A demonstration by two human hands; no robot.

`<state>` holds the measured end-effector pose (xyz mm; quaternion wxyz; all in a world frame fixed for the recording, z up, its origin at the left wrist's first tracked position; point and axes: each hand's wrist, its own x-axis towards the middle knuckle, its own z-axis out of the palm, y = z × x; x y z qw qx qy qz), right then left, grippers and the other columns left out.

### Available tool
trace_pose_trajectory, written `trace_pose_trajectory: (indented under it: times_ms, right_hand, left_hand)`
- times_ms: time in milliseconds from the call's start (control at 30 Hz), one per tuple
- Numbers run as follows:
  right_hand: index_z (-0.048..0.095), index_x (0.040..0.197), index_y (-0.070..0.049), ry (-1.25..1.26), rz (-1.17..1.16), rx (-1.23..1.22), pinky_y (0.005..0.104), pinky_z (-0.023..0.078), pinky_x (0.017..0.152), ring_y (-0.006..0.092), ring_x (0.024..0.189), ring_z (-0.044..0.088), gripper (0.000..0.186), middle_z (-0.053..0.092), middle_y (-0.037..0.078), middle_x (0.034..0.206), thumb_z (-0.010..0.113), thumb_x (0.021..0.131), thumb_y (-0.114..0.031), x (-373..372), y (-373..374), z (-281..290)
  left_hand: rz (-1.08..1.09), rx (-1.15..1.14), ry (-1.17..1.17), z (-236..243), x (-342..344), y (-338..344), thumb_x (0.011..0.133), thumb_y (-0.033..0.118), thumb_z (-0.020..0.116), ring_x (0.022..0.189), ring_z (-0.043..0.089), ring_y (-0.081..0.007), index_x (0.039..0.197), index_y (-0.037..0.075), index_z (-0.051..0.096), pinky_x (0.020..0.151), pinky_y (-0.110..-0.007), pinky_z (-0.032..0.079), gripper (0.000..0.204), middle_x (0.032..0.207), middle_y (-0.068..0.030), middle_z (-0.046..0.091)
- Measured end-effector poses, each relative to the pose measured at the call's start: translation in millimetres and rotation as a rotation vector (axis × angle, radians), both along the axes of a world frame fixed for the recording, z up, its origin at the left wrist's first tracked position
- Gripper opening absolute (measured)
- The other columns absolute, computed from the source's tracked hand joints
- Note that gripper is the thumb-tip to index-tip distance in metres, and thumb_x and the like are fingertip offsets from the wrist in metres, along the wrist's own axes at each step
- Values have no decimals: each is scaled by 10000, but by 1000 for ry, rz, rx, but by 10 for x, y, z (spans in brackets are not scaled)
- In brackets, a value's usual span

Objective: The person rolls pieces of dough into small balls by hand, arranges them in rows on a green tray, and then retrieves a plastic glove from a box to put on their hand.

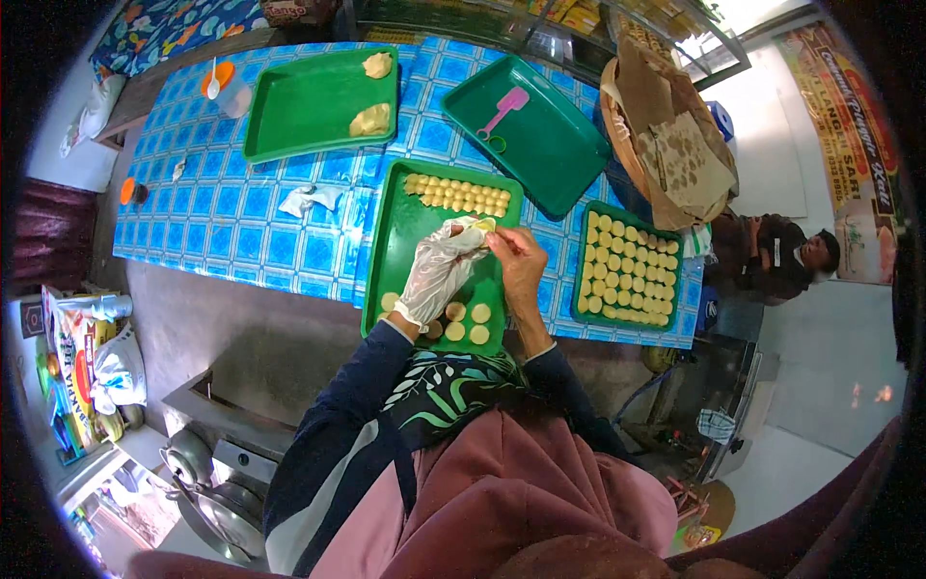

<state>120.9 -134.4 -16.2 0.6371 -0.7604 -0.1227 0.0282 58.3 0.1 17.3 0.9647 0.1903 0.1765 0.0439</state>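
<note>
My left hand (446,262), in a thin clear glove, is closed around a small piece of pale yellow dough (481,225) above a green tray (384,232). The bare fingers of my right hand (521,262) pinch at the dough's right edge; what exactly lies between them is hidden. Rows of small yellow dough balls (458,195) fill the far end of this tray. At its near end, flat round dough discs (480,314) lie partly beneath my left wrist.
To the right stands a green tray of round discs (627,265). Farther back, another green tray (555,145) holds a pink scraper (503,109); a third (318,101) carries two dough lumps (370,121). A crumpled white cloth (309,200) lies leftward. One person (786,253) is at far right.
</note>
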Motion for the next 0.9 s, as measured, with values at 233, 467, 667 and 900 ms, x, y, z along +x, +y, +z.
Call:
trace_pose_trajectory:
  times_ms: [233, 467, 667, 900]
  right_hand:
    - [730, 968, 10, -212, -31, -135, 278, 460, 645, 167, 716, 581, 173, 616, 80, 774, 731, 814, -69, -76, 18, 189]
    - [703, 1050, 18, -326, 94, -102, 343, 487, 762, 204, 903, 610, 200, 648, 109, 972, 658, 874, -66, -97, -161, 349]
    - [704, 1031, 12, 520, 95, 684, 358, 442, 976, 227, 1112, 577, 183, 623, 168, 1200, 658, 860, -28, -58, -271, 121]
    - [677, 997, 45, 476, 286, 714, 414, 436, 1039, 270, 1166, 570, 190, 611, 197, 1227, 671, 809, 18, 9, -448, 224]
  left_hand:
    - [56, 192, -39, -125, 26, -178, 901, 82, 660, 885, 617, -114, 1117, -34, 590, 786, -237, 525, 255, 1029, -62, 628]
    - [14, 158, -33, 46, -4, -107, 909, 29, 634, 935, 640, -135, 1136, -26, 585, 816, -254, 558, 239, 1048, -65, 624]
    - [-106, 8, -79, 71, -38, -227, 908, 14, 630, 969, 646, -168, 1195, -17, 559, 825, -309, 575, 297, 1092, -58, 612]
    - [-138, 165, 16, 192, -74, -310, 868, 24, 689, 927, 660, -163, 1154, -39, 608, 797, -273, 580, 303, 1054, -73, 639]
